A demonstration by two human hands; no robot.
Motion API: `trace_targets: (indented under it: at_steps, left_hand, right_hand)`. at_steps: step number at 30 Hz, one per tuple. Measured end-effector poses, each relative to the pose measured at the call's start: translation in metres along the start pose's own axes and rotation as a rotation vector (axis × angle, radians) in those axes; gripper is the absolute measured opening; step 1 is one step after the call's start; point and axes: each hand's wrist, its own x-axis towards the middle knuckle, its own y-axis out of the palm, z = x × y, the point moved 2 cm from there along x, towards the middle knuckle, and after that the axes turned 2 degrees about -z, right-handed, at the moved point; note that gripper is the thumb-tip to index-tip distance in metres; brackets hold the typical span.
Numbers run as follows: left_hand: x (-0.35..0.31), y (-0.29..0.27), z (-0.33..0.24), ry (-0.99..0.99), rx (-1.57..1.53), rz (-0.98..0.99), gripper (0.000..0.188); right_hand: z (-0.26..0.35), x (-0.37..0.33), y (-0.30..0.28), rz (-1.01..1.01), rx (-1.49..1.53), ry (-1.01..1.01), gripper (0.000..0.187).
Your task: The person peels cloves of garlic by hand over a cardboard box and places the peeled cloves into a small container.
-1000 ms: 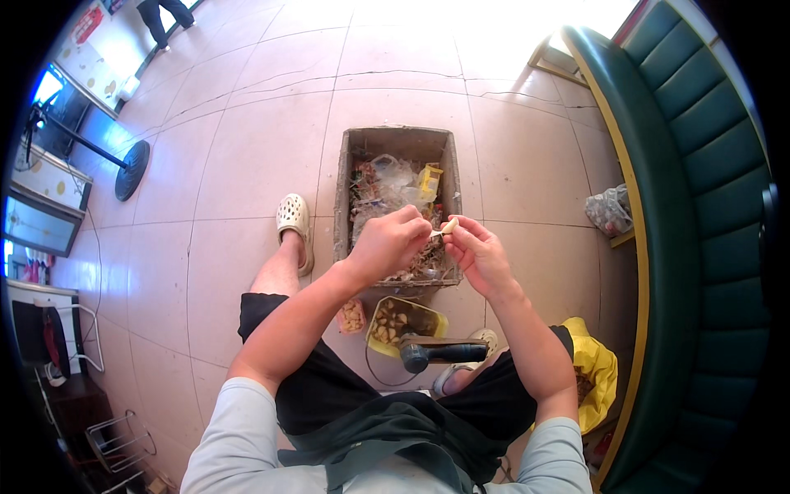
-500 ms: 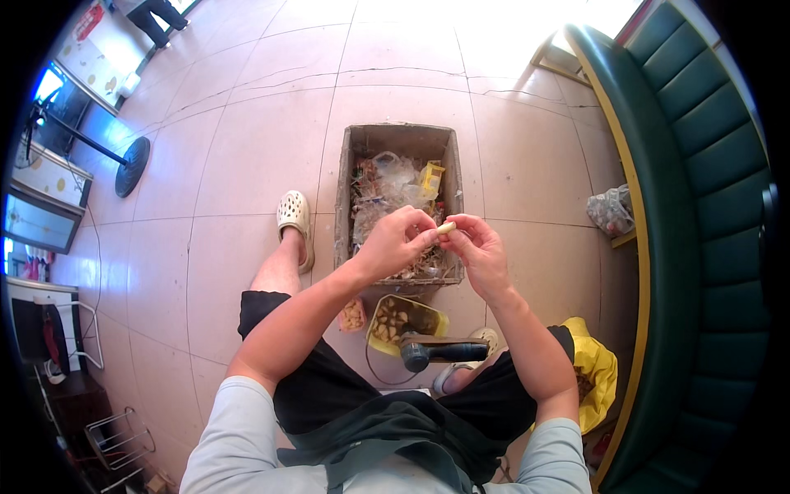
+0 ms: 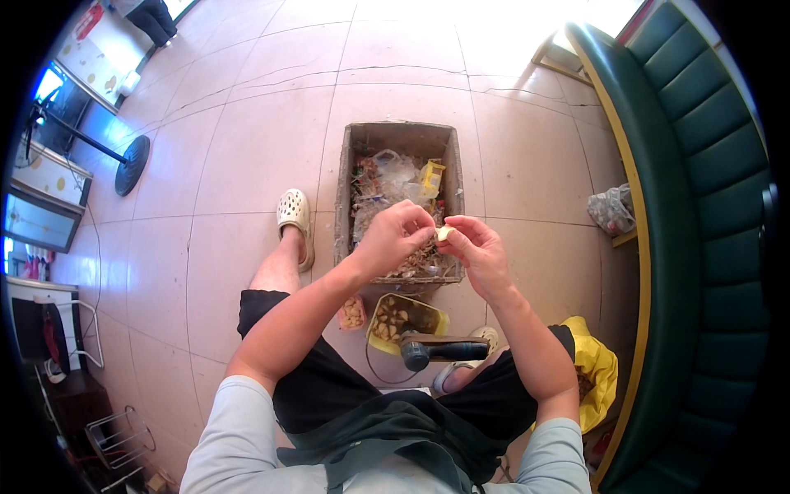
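Between the thumb and fingers of my right hand (image 3: pixel 477 249) is a small pale-yellow piece (image 3: pixel 444 233), shaped like a peeled clove. My left hand (image 3: pixel 397 235) is closed in a pinch right beside it; whatever its fingertips hold is too small to make out. Both hands are over the near end of a worn brown bin (image 3: pixel 339 206) filled with plastic bags and brown peelings. Closer to me, a yellow tub (image 3: pixel 444 319) holds liquid with several pale chunks in it. To its left, a small pink tub (image 3: pixel 351 314) is full of pale pieces.
A dark-handled device (image 3: pixel 444 350) juts out over the yellow tub's near edge. By my right leg is a yellow bag (image 3: pixel 597 366). A green padded bench (image 3: pixel 650 206) runs along the right. On the left stand a fan base (image 3: pixel 133 166) and, farther back, another person (image 3: pixel 150 18).
The pale piece has turned in my right fingers and looks shorter and rounder from here. My left fingertips have drawn slightly away from it. At the far left, the other person has shifted.
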Motion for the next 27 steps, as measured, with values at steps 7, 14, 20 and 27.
trace_targets:
  at_steps: [7, 14, 20, 27]
  left_hand:
    - [0.0, 0.0, 0.002, 0.023, 0.032, -0.076, 0.008]
    - [-0.001, 0.002, 0.005, -0.022, -0.13, -0.039, 0.004]
    - [0.006, -0.004, 0.015, -0.029, -0.065, -0.176, 0.006]
    - [0.006, -0.005, 0.01, 0.037, 0.011, -0.22, 0.008]
  right_hand:
    - [0.002, -0.001, 0.004, -0.011, 0.04, 0.102, 0.027]
    - [0.001, 0.0, 0.0, -0.026, 0.22, 0.204, 0.029]
    - [-0.007, 0.002, -0.007, -0.069, 0.119, 0.181, 0.023]
    - [-0.006, 0.003, -0.007, -0.051, 0.186, 0.218, 0.023]
